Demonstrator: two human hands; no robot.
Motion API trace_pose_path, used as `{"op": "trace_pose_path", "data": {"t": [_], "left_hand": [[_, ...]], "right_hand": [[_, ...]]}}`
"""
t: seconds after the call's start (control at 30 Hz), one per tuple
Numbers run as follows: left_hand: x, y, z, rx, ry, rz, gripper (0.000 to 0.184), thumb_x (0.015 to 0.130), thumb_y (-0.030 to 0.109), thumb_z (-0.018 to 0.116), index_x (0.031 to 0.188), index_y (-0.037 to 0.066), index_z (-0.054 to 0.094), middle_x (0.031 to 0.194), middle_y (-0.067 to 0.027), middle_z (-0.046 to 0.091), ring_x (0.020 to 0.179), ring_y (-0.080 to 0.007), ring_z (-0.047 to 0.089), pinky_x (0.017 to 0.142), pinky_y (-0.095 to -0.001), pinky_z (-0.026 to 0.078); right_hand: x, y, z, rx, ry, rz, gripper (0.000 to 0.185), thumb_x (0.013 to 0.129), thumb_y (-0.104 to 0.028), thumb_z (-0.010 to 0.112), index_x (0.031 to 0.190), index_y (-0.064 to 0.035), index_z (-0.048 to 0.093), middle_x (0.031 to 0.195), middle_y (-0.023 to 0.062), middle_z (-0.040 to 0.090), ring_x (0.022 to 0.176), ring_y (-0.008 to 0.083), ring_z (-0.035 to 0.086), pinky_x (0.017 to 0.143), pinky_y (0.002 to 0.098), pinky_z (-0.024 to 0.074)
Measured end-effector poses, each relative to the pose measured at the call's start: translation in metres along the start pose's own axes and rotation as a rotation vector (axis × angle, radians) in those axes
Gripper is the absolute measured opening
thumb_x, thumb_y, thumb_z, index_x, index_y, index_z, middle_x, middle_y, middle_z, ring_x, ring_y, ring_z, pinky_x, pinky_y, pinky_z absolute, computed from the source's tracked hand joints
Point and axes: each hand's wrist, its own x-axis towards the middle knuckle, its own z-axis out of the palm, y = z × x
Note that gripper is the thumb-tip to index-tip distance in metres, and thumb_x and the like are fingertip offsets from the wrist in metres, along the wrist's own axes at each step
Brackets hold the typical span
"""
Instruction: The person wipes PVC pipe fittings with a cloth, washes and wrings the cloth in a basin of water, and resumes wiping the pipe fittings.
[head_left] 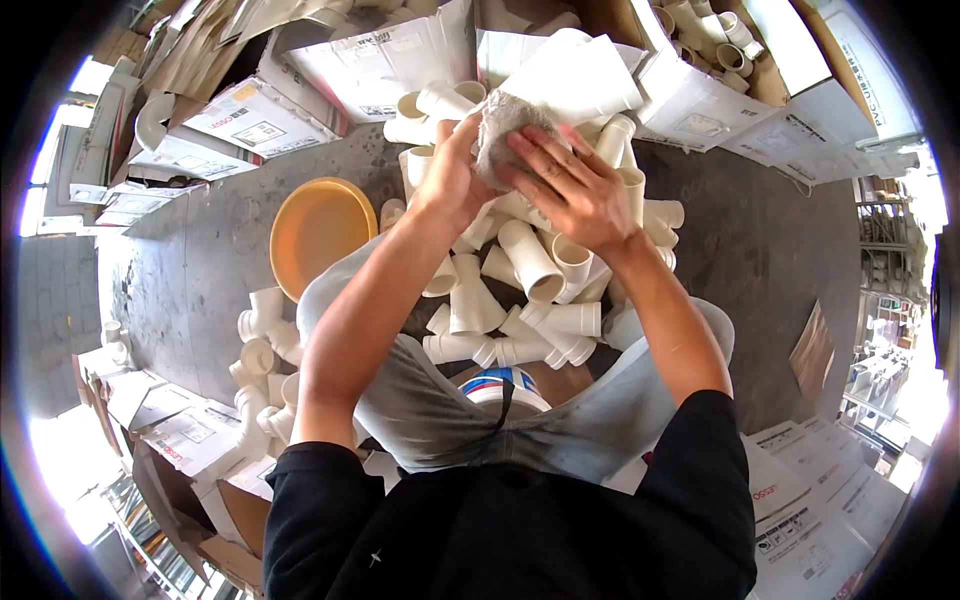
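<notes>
Head view: my right hand (568, 190) spread flat on cloth (500, 135); my left hand (455, 180) beside it, fingers hidden, cannot tell grip. Cloth above heaped fittings (528, 262), toward floor's (750, 230) far edge.

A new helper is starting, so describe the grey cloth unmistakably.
Find the heap of white pipe fittings on the floor before the person. Over its far part, look between the left hand and right hand. The grey cloth is there, fuzzy and crumpled, unlike the smooth white fittings nearby.
</notes>
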Motion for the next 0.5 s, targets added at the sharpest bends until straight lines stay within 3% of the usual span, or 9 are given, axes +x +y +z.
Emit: {"op": "trace_pose_path", "data": {"t": [0.1, 0.2, 0.27, 0.33, 0.37, 0.4, 0.47, 0.5], "left_hand": [[-0.006, 0.012, 0.008, 0.019, 0.081, 0.010, 0.067, 0.095, 0.053, 0.067, 0.143, 0.012, 0.046, 0.120, -0.0139, 0.063, 0.091, -0.0298, 0.069, 0.075, -0.0358, 0.059], [0.000, 0.011, -0.006, -0.016, 0.043, -0.150, 0.067, 0.095, 0.054, 0.067, 0.143, 0.012, 0.047, 0.124, -0.0151, 0.061, 0.087, -0.0314, 0.069, 0.076, -0.0362, 0.059], [-0.001, 0.007, -0.011, -0.068, 0.043, -0.182, 0.065, 0.095, 0.051, 0.068, 0.142, 0.011, 0.048, 0.128, -0.0168, 0.059, 0.098, -0.0328, 0.067, 0.079, -0.0408, 0.060], [-0.003, 0.001, -0.010, -0.111, 0.089, -0.173, 0.064, 0.095, 0.048, 0.070, 0.140, 0.008, 0.048, 0.129, -0.0176, 0.058, 0.105, -0.0337, 0.065, 0.081, -0.0437, 0.060], [-0.002, 0.000, -0.011, -0.090, 0.090, -0.132, 0.066, 0.093, 0.044, 0.072, 0.142, 0.008, 0.045, 0.129, -0.0185, 0.057, 0.108, -0.0339, 0.064, 0.083, -0.0450, 0.060], [-0.001, -0.002, -0.013, -0.069, 0.091, -0.091, 0.070, 0.092, 0.040, 0.075, 0.143, 0.008, 0.041, 0.128, -0.0195, 0.057, 0.110, -0.0340, 0.062, 0.085, -0.0462, 0.059], [-0.002, -0.001, -0.011, -0.024, 0.120, -0.029, 0.077, 0.090, 0.031, 0.080, 0.145, 0.007, 0.032, 0.128, -0.0213, 0.057, 0.114, -0.0342, 0.061, 0.088, -0.0482, 0.058], [-0.006, 0.000, -0.006, 0.001, 0.146, -0.012, 0.080, 0.088, 0.026, 0.081, 0.145, 0.008, 0.027, 0.128, -0.0222, 0.056, 0.115, -0.0342, 0.061, 0.090, -0.0489, 0.057]], "right_hand": [[0.001, 0.016, -0.001, -0.142, -0.001, 0.067, 0.023, 0.092, -0.014, 0.069, 0.113, -0.0168, 0.079, 0.135, 0.0051, 0.071, 0.136, 0.0208, 0.060, 0.123, 0.0491, 0.0372], [-0.005, 0.048, 0.003, -0.243, 0.099, 0.151, 0.028, 0.092, -0.002, 0.066, 0.114, -0.0139, 0.079, 0.131, 0.0076, 0.073, 0.133, 0.0230, 0.063, 0.123, 0.0526, 0.0349], [-0.001, 0.064, -0.009, -0.242, 0.162, 0.254, 0.033, 0.091, 0.001, 0.066, 0.120, -0.0094, 0.077, 0.128, 0.0086, 0.074, 0.131, 0.0255, 0.064, 0.118, 0.0492, 0.0429], [-0.008, 0.072, -0.009, -0.068, 0.320, 0.522, 0.038, 0.090, 0.000, 0.068, 0.127, -0.0103, 0.072, 0.125, 0.0082, 0.075, 0.114, 0.0257, 0.073, 0.102, 0.0395, 0.0557], [-0.016, 0.072, -0.019, 0.088, 0.216, 0.819, 0.044, 0.090, 0.002, 0.065, 0.133, -0.0070, 0.067, 0.118, 0.0108, 0.077, 0.095, 0.0235, 0.076, 0.079, 0.0330, 0.0594], [-0.020, 0.083, -0.018, 0.203, 0.324, 1.050, 0.028, 0.097, -0.005, 0.064, 0.124, -0.0032, 0.068, 0.106, 0.0100, 0.077, 0.085, 0.0217, 0.075, 0.068, 0.0333, 0.0566], [-0.032, 0.105, -0.016, 0.925, 0.721, 1.366, 0.034, 0.107, -0.029, 0.060, 0.132, -0.0055, 0.064, 0.121, 0.0107, 0.072, 0.104, 0.0259, 0.073, 0.089, 0.0396, 0.0596], [-0.023, 0.104, -0.024, 1.100, 0.871, 1.453, 0.035, 0.107, -0.029, 0.059, 0.132, -0.0045, 0.062, 0.122, 0.0096, 0.071, 0.107, 0.0267, 0.071, 0.091, 0.0418, 0.0594]]}}
